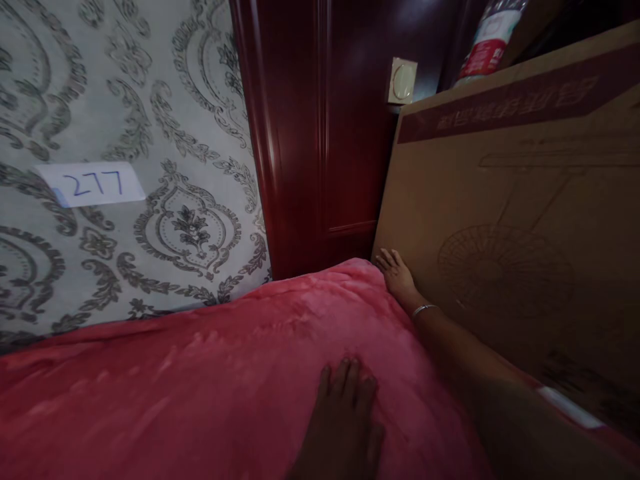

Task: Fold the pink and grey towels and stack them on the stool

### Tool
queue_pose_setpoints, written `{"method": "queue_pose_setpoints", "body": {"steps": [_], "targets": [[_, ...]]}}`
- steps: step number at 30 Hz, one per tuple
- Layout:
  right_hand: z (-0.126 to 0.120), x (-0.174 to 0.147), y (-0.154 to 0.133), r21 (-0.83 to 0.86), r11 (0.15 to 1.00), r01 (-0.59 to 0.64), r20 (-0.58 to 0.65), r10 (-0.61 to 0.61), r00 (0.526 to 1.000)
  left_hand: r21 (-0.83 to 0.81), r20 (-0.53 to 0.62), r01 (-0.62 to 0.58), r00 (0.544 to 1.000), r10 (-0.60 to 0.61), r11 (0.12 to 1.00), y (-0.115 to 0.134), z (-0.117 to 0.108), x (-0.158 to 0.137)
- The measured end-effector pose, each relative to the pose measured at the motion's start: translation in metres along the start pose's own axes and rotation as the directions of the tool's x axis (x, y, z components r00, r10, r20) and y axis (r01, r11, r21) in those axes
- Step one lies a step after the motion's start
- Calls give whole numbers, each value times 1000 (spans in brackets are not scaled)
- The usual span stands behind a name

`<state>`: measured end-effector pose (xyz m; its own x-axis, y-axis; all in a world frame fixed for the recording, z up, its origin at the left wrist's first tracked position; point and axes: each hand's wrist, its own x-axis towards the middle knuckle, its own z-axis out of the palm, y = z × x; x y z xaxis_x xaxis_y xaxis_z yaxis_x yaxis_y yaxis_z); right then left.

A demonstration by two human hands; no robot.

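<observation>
A pink-red plush blanket (pixel 210 380) spreads across the lower part of the view. My left hand (pixel 345 420) lies palm down on it near the bottom middle, fingers stretched out and holding nothing. At the blanket's far right corner is my right hand (pixel 397 275), with a thin bracelet (pixel 424 309) on the wrist. Its fingers are extended at the blanket's edge, close beside a large cardboard box (pixel 530 200). Whether these fingertips touch the box I cannot tell.
Patterned wallpaper with a paper label (pixel 95 184) reading 277 rises behind the blanket. Dark red wood panelling (pixel 300 147) carries a pale square wall fitting (pixel 402 81). A bottle with a red and white label (pixel 490 43) stands at the box's top edge.
</observation>
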<state>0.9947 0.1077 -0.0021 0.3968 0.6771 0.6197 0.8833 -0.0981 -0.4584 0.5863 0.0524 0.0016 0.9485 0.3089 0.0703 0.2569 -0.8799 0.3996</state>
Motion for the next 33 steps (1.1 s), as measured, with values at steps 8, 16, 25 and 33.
{"method": "queue_pose_setpoints", "body": {"steps": [8, 16, 25, 33], "targets": [[10, 11, 5, 105, 993, -46, -14, 48, 999, -18, 51, -11, 999, 12, 1000, 2, -5, -1], [20, 41, 9, 170, 985, -5, -22, 9, 1000, -53, 63, -3, 998, 6, 999, -1, 3, 6], [25, 45, 23, -439, 845, 306, 209, -235, 949, 97, -12, -56, 998, 57, 994, -12, 21, 7], [15, 43, 23, -603, 706, 372, 278, -251, 927, 125, -36, -69, 997, 74, 990, -13, 23, 6]]}}
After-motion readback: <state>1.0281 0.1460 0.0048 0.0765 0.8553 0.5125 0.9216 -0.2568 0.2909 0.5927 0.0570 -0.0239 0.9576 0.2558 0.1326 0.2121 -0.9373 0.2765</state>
